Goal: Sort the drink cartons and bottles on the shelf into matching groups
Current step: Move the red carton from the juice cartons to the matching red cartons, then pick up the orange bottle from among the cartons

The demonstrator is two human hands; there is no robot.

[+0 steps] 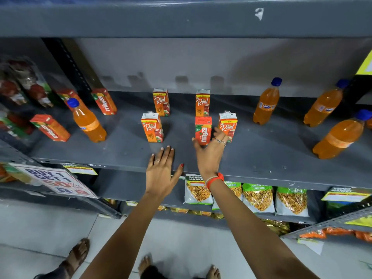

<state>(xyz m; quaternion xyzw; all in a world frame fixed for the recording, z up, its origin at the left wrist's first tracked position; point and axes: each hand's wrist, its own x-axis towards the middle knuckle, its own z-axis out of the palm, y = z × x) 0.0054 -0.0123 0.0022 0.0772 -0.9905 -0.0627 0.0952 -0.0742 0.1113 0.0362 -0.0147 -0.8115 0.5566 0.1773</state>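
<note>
Snack packets point(258, 199) on lower shelf; slanted promo sign point(53, 179) (reads "Buy 1 Get 1") at left; pale floor tiles point(40, 228) below.

Right hand point(209, 152) grips a Maaza carton point(203, 130) standing upright mid-shelf, thumb on its left side, fingers on its right. Left hand point(161, 170) rests flat, fingers spread, on the grey shelf point(261, 158) edge. Four Real cartons point(152, 127) stand around it; one is just right of the held carton. Orange Fanta bottles point(266, 102) stand right, another bottle point(87, 120) and more Maaza cartons point(104, 101) left.

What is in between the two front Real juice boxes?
In the head view, a Maaza carton stands between them, close to the right-side box, with the right hand around it.
</note>
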